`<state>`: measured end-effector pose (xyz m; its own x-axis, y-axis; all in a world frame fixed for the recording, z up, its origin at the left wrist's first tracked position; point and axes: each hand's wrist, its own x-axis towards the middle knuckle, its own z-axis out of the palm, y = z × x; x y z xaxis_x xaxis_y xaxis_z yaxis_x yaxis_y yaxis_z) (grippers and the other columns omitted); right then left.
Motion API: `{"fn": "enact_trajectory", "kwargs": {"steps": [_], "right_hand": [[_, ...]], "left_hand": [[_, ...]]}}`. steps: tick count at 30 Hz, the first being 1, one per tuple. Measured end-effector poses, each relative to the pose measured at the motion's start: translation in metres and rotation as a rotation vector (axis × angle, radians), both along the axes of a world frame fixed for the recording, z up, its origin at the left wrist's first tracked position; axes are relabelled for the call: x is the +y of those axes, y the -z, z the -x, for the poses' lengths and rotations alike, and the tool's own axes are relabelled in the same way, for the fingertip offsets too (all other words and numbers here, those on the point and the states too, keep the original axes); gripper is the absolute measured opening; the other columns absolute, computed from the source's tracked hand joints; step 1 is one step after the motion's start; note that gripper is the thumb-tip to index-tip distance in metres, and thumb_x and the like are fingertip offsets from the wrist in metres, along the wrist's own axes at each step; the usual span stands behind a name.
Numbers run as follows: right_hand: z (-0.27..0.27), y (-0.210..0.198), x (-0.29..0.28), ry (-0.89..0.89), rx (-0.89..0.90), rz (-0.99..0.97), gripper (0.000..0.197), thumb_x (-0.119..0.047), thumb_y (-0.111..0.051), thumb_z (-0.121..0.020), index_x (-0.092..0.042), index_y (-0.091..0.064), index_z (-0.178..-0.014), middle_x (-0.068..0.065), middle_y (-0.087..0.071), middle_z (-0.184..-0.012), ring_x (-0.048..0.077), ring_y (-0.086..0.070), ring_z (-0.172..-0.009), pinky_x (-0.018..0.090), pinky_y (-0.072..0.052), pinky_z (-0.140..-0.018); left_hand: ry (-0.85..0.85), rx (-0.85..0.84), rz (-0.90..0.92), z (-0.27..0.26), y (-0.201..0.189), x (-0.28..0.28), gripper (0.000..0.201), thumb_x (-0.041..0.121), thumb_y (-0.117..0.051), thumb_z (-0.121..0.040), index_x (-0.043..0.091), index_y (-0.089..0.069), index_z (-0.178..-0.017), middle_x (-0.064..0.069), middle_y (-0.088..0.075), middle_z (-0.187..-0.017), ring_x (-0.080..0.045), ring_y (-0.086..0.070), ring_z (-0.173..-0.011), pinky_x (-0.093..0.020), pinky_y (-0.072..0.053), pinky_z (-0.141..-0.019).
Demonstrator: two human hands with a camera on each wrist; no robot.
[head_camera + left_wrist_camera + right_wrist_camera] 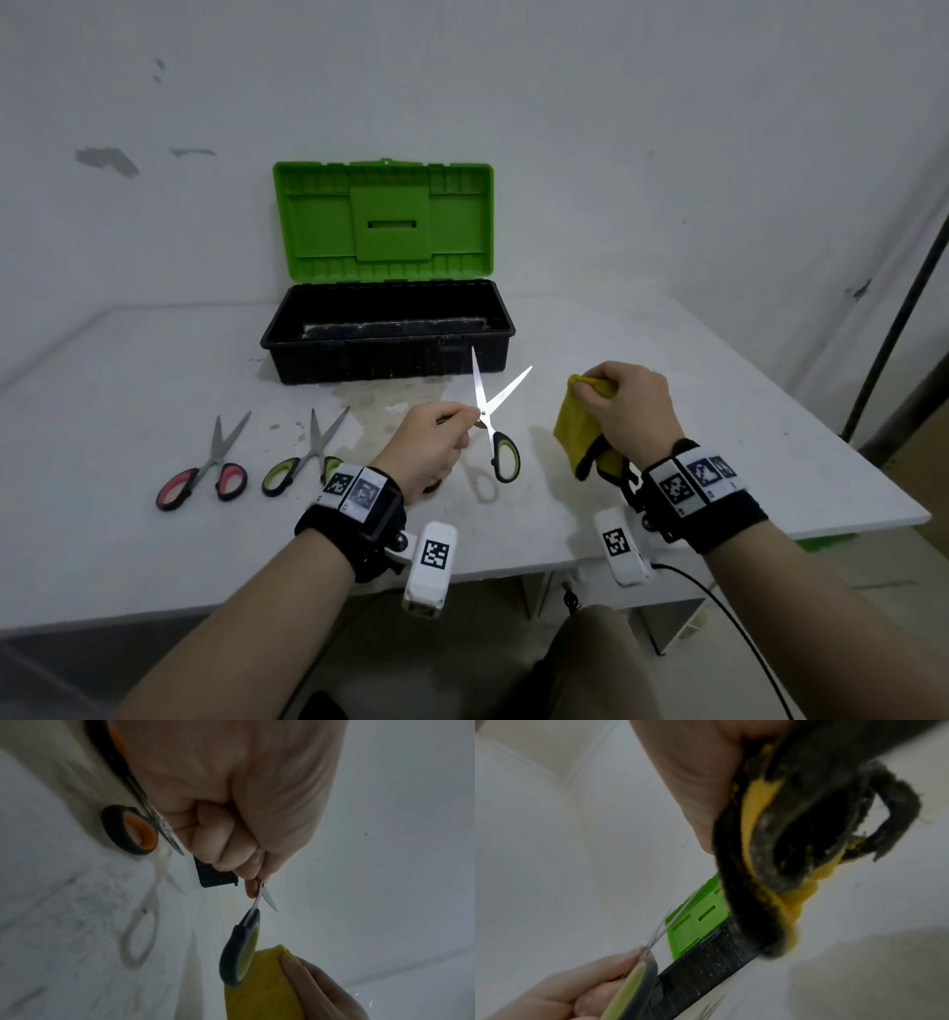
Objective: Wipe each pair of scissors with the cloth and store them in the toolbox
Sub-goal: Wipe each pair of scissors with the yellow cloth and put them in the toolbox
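My left hand (470, 413) pinches green-handled scissors (488, 406) near the pivot, above the table. Their blades are spread and point up, and one handle (241, 949) hangs down. My right hand (616, 406) grips a bunched yellow cloth (577, 426) just right of the scissors, apart from the blades. The cloth (262, 990) sits close to the hanging handle. The toolbox (359, 360) stands open behind, with a black base and its green lid (385, 221) upright. On the table to the left lie red-handled scissors (205, 473) and a second green-handled pair (303, 457).
An orange-handled pair (131, 829) shows beside my left palm in the left wrist view. The white table (719, 437) ends close on the right, where a dark pole (898, 318) leans. A stained patch (380, 406) lies in front of the toolbox.
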<state>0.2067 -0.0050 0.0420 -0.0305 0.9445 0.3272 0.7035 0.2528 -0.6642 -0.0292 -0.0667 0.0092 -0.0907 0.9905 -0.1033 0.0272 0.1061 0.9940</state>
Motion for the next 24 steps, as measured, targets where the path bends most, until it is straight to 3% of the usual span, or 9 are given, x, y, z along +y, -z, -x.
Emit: {"fn": "enact_trajectory", "kwargs": {"steps": [7, 9, 14, 16, 18, 20, 22, 23, 24], "right_hand": [[-0.012, 0.012, 0.043, 0.076, -0.084, 0.193, 0.025, -0.034, -0.056, -0.092, -0.017, -0.066, -0.107, 0.008, -0.063, -0.108, 0.021, -0.054, -0.089, 0.029, -0.042, -0.074], [-0.015, 0.016, 0.053, 0.087, -0.117, 0.279, 0.029, -0.035, -0.052, -0.095, -0.016, -0.061, -0.115, 0.011, -0.061, -0.117, 0.026, -0.055, -0.099, 0.028, -0.038, -0.077], [-0.020, 0.021, 0.062, 0.083, -0.303, 0.430, 0.043, -0.041, -0.046, -0.097, -0.015, -0.050, -0.130, 0.011, -0.056, -0.131, 0.030, -0.054, -0.116, 0.034, -0.042, -0.092], [-0.015, 0.016, 0.051, 0.144, -0.439, 0.350, 0.053, -0.049, -0.044, -0.095, -0.018, -0.045, -0.137, 0.009, -0.049, -0.137, 0.031, -0.047, -0.123, 0.044, -0.036, -0.102], [-0.004, 0.009, 0.034, 0.132, -0.418, 0.171, 0.058, -0.055, -0.045, -0.092, -0.021, -0.045, -0.138, 0.006, -0.046, -0.138, 0.029, -0.043, -0.126, 0.047, -0.031, -0.104], [0.010, -0.003, 0.010, -0.045, -0.219, 0.106, 0.054, -0.059, -0.046, -0.091, -0.023, -0.053, -0.131, -0.001, -0.057, -0.126, 0.017, -0.055, -0.112, 0.035, -0.042, -0.099], [0.024, -0.012, -0.014, -0.256, 0.012, 0.238, 0.038, -0.052, -0.050, -0.093, -0.023, -0.064, -0.112, -0.008, -0.067, -0.103, 0.003, -0.062, -0.080, 0.014, -0.048, -0.071], [0.030, -0.013, -0.022, -0.348, 0.099, 0.318, 0.030, -0.044, -0.053, -0.094, -0.020, -0.067, -0.104, -0.005, -0.070, -0.093, 0.005, -0.064, -0.069, 0.013, -0.045, -0.060], [0.035, -0.013, -0.027, -0.410, 0.152, 0.364, 0.025, -0.036, -0.055, -0.095, -0.016, -0.068, -0.098, 0.000, -0.071, -0.086, 0.011, -0.068, -0.066, 0.017, -0.045, -0.058]], "left_hand": [[-0.027, -0.033, -0.024, -0.015, -0.002, 0.021, 0.021, 0.021, -0.055, -0.101, 0.008, -0.068, -0.091, 0.008, -0.043, -0.052, -0.007, -0.026, -0.041, -0.018, -0.018, -0.037], [-0.031, -0.029, -0.023, -0.018, -0.002, 0.024, 0.022, 0.021, -0.055, -0.100, 0.009, -0.068, -0.089, 0.008, -0.043, -0.052, -0.007, -0.026, -0.041, -0.018, -0.018, -0.037], [-0.027, -0.047, -0.037, -0.025, -0.001, 0.026, 0.022, 0.021, -0.054, -0.101, 0.007, -0.068, -0.090, 0.007, -0.042, -0.054, -0.008, -0.025, -0.043, -0.018, -0.018, -0.037], [-0.030, -0.055, -0.047, -0.026, -0.001, 0.026, 0.022, 0.022, -0.054, -0.101, 0.007, -0.067, -0.091, 0.006, -0.040, -0.055, -0.009, -0.025, -0.043, -0.019, -0.017, -0.038], [-0.035, -0.081, -0.064, -0.027, -0.002, 0.027, 0.022, 0.023, -0.053, -0.101, 0.008, -0.066, -0.092, 0.005, -0.037, -0.057, -0.009, -0.023, -0.044, -0.018, -0.016, -0.038], [-0.031, -0.108, -0.088, -0.028, -0.004, 0.026, 0.022, 0.023, -0.052, -0.102, 0.010, -0.066, -0.092, 0.005, -0.033, -0.058, -0.008, -0.022, -0.045, -0.019, -0.014, -0.040], [-0.012, -0.134, -0.106, -0.029, -0.007, 0.024, 0.022, 0.024, -0.050, -0.103, 0.011, -0.066, -0.094, 0.005, -0.032, -0.058, -0.009, -0.021, -0.046, -0.022, -0.012, -0.042], [-0.001, -0.149, -0.112, -0.030, -0.009, 0.022, 0.021, 0.025, -0.050, -0.103, 0.012, -0.066, -0.095, 0.005, -0.033, -0.058, -0.009, -0.022, -0.046, -0.023, -0.013, -0.043], [0.008, -0.163, -0.111, -0.029, -0.011, 0.020, 0.021, 0.025, -0.050, -0.103, 0.014, -0.065, -0.097, 0.004, -0.036, -0.059, -0.009, -0.024, -0.047, -0.023, -0.013, -0.043]]}}
